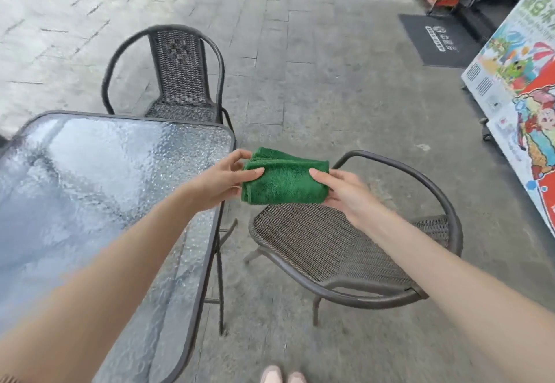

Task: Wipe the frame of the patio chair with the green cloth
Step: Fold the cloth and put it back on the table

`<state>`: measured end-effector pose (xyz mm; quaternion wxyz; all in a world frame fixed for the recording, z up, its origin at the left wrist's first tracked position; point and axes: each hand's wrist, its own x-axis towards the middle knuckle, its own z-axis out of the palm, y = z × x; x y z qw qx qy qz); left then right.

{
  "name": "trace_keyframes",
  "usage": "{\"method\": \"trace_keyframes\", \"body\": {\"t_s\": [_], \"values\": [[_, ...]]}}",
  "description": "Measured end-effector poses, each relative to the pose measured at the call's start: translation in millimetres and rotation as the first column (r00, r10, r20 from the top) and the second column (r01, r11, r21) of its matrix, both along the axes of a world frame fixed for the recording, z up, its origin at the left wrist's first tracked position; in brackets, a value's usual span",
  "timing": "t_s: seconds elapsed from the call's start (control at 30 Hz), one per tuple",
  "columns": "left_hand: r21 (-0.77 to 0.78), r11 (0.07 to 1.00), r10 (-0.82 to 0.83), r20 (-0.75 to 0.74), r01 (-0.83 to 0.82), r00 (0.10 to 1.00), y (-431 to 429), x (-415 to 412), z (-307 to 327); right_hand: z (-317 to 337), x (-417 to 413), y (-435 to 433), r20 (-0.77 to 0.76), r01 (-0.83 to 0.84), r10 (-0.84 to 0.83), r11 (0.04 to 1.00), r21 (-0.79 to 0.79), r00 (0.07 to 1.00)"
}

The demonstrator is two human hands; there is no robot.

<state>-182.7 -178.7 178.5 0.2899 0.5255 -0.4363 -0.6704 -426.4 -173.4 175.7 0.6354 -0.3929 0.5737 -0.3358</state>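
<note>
A folded green cloth [285, 181] is held in the air between both hands, above the gap between table and chair. My left hand [222, 181] pinches its left edge; my right hand [342, 193] grips its right edge. Below and to the right stands the patio chair [330, 244], with a woven dark seat and a curved dark metal frame [441, 199] that arcs behind my right hand. The cloth hangs just above the seat's near corner and does not touch the frame.
A textured glass table [99, 190] with a dark metal rim fills the left. A second wicker chair [180, 76] stands beyond it. A colourful sign board [516, 88] and a black doormat [435, 40] are on the right. Grey paving lies all around.
</note>
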Motion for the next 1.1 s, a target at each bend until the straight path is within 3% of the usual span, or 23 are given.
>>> {"method": "trace_keyframes", "body": {"t_s": [0.23,0.37,0.47,0.73,0.9,1.1], "values": [[0.01,0.926,0.378,0.032,-0.378,0.925,66,84,-28,-19,103,-13,-0.23,-0.294,0.275,0.954,-0.053,0.934],[0.052,0.832,0.547,0.088,-0.552,0.832,106,123,-50,-39,161,-3,-0.44,-0.51,0.427,0.856,-0.084,0.79],[0.062,0.776,0.612,0.166,-0.627,0.774,133,145,-64,-53,198,9,-0.515,-0.606,0.49,0.792,-0.074,0.703],[0.111,0.639,0.697,0.335,-0.762,0.633,194,173,-100,-97,256,46,-0.54,-0.768,0.657,0.64,0.029,0.527],[0.112,0.548,0.723,0.434,-0.829,0.537,218,172,-137,-133,268,70,-0.581,-0.781,0.66,0.621,0.065,0.476],[-0.024,0.596,0.639,0.621,-0.803,0.455,213,170,-164,-161,274,78,-0.705,-0.801,0.583,0.597,0.036,0.403]]}}
